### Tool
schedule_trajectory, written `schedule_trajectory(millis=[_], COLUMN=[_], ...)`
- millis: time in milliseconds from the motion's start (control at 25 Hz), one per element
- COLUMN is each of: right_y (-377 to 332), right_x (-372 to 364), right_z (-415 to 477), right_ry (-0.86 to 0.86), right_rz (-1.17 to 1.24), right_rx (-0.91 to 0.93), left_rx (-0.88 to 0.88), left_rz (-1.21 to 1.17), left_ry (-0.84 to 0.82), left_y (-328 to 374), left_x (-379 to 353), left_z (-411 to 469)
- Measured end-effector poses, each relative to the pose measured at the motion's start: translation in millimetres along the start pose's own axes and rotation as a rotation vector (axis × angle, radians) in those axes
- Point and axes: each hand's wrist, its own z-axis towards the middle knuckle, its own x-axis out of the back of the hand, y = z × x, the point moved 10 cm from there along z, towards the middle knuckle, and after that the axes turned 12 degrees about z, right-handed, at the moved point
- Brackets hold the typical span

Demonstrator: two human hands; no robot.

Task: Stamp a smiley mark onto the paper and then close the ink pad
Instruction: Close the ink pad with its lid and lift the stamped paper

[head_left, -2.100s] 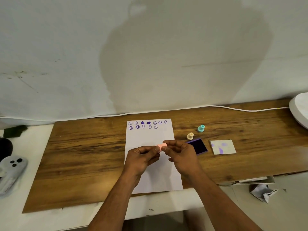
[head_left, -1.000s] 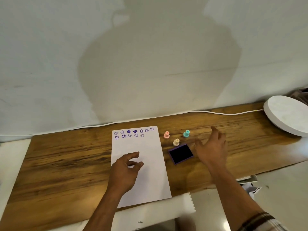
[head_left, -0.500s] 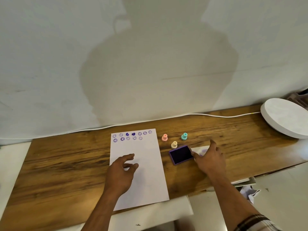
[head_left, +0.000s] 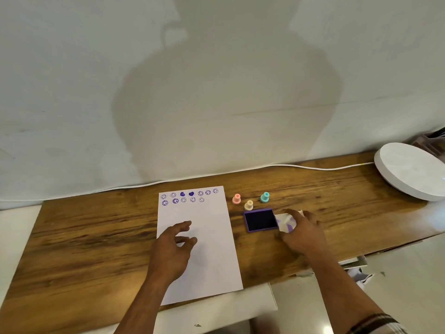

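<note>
A white paper sheet [head_left: 212,237] lies on the wooden board, with two rows of purple smiley and heart marks along its top edge. My left hand [head_left: 172,247] hovers over the sheet's middle, fingers apart and holding nothing. Right of the sheet sits the open ink pad [head_left: 260,220], a purple frame around dark ink. My right hand [head_left: 303,233] grips the pad's white, ink-stained lid [head_left: 285,221], which is tilted and touches the pad's right edge. Three small stamps stand behind the pad: pink [head_left: 237,199], cream [head_left: 249,205] and teal [head_left: 265,197].
The wooden board [head_left: 96,237] runs along a white wall. A white cable [head_left: 313,167] lies at its back edge. A round white disc [head_left: 411,169] rests at the far right. Crumpled paper [head_left: 361,277] lies below the board's front right edge.
The pink stamp left my hands and now stands behind the pad. My right hand reached right, took the lid and brought it up against the pad. My left hand stays over the sheet.
</note>
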Motion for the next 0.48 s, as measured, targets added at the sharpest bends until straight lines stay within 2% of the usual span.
schedule_trajectory(millis=[160,280,360,480], right_y=[1,-11,-35,-68], right_x=[15,30,18,-16], right_z=[-8,-18,-28,-42], right_ry=[0.098,0.225,0.231,0.178], right_rz=[0.018,0.185,0.241,0.174], right_rx=[-0.021,-0.021,0.025,0.091], left_rx=[-0.001,0.000,0.008,0.013], left_rz=[-0.007,-0.024,-0.031,-0.033], left_ry=[-0.002,0.009,0.014,0.027], left_y=[-2,-3,-3,-3], left_x=[1,3,4,4], left_z=[0,1,2,0])
